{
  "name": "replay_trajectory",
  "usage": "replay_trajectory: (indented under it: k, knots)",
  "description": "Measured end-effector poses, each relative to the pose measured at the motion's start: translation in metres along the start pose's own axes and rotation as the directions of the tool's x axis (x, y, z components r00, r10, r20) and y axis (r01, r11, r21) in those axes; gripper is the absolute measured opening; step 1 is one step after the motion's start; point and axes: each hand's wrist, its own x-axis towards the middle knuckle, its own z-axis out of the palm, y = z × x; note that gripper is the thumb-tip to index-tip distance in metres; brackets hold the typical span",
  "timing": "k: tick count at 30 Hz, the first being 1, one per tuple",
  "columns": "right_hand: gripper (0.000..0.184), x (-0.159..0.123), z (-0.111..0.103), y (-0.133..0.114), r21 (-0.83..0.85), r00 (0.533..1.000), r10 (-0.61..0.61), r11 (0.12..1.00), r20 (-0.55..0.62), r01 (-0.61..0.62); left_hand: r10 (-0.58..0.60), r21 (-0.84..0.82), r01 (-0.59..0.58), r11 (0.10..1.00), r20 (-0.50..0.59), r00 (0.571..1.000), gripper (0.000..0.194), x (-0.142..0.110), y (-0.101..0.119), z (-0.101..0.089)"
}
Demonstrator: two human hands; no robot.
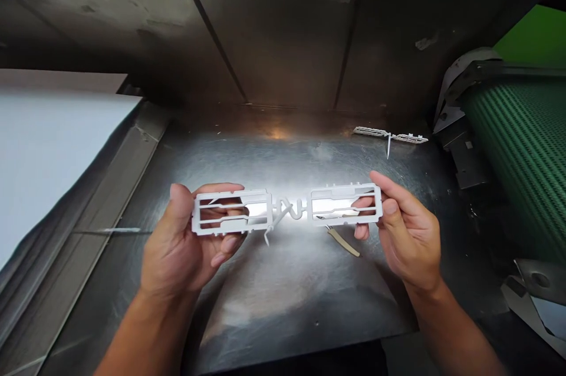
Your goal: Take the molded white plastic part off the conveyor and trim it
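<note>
Left hand and right hand, grips clamped on a white plastic frame above a steel surface

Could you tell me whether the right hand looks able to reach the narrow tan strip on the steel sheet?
Probably yes: the right hand is just beside the narrow tan strip, though it holds a white moulded plastic frame that overhangs the strip's end.

White moulded plastic frame, two slotted rectangles joined centrally
</note>
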Motion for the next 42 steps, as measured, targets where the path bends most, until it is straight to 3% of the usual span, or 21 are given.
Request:
replay_trajectory:
  k: [5, 17, 23, 30, 42]
  knots:
    - [0.033, 0.001, -0.002, 0.001, -0.008, 1.000, 0.020, 1.000, 0.003, -0.020, 0.030, 0.034, -0.028, 0.999, -0.049, 0.998, 0.060, 0.000, -0.002, 0.000]
    - [0.031, 0.004, -0.001, 0.004, -0.029, 0.998, 0.053, 0.998, -0.041, -0.054, 0.039, -0.037, -0.036, 0.999, 0.078, 0.996, 0.061, 0.002, -0.005, -0.006]
    - [0.028, 0.007, -0.010, 0.009, -0.201, 0.981, 0.139, 0.966, -0.138, -0.165, -0.038, -0.075, 0.037, 0.996, -0.014, 0.999, 0.071, -0.001, -0.009, -0.006]
    - [0.036, 0.015, -0.019, 0.029, -0.266, 0.956, 0.237, 0.923, -0.175, -0.277, -0.028, -0.079, 0.035, 0.996, 0.095, 0.995, 0.080, 0.005, -0.020, -0.008]
    - [0.036, 0.020, -0.021, 0.033, -0.298, 0.959, 0.225, 0.916, -0.171, -0.269, 0.010, -0.005, -0.010, 1.000, 0.122, 0.992, 0.093, 0.003, -0.024, -0.007]
